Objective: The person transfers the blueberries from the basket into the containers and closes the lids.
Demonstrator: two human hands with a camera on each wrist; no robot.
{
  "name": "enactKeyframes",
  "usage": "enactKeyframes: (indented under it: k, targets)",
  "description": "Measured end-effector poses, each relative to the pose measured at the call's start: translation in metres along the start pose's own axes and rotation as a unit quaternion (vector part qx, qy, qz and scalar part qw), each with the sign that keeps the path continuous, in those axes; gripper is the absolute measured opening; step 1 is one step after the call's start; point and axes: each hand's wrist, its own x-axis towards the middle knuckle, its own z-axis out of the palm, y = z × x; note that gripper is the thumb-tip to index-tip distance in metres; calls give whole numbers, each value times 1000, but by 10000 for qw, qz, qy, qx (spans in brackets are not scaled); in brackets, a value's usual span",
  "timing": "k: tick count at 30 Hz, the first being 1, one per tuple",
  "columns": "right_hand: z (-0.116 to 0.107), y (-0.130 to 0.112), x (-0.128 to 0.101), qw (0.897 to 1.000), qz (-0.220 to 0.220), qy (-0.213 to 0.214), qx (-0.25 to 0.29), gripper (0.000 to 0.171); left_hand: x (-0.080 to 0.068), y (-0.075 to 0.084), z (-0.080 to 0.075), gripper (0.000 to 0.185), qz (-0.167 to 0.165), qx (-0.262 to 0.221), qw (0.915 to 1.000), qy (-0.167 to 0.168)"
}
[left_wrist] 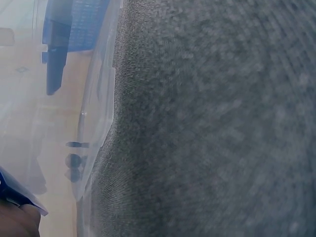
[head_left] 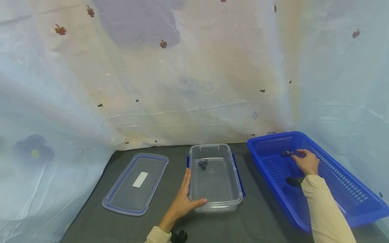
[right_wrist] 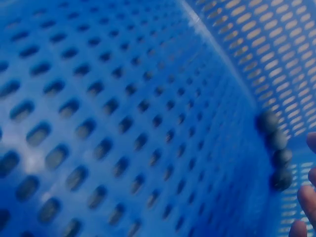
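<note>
1. Fingers of the right hand [head_left: 307, 162] are loosely curled inside the blue basket [head_left: 358, 192], their tips right at a few dark berries [head_left: 286, 153] on its floor; whether they pinch one I cannot tell.
2. Steadying the clear plastic container [head_left: 234, 189], the left hand [head_left: 185, 199] lies flat along its near left wall, fingers straight and thumb across the front corner.
3. Three more dark berries [head_left: 203, 164] sit in that container's far left corner.
4. Perforated and rectangular, the basket stands on a grey cloth [head_left: 261, 219]; a transparent blue-rimmed lid [head_left: 127, 199] lies left of the container.
</note>
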Motion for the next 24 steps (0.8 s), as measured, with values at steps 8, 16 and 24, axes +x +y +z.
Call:
enactKeyframes:
  k: [8, 16, 24]
  targets:
    - [3, 10, -1, 9985, -211, -389, -316, 48, 0, 1, 2, 116, -19, 12, 10000, 69]
    - [10, 19, 1, 9978, -80, -538, -392, 49, 0, 1, 1, 117, 79, 15, 10000, -10]
    - [12, 21, 2, 9976, -268, -494, -405, 39, 0, -3, 2, 116, 61, 14, 10000, 52]
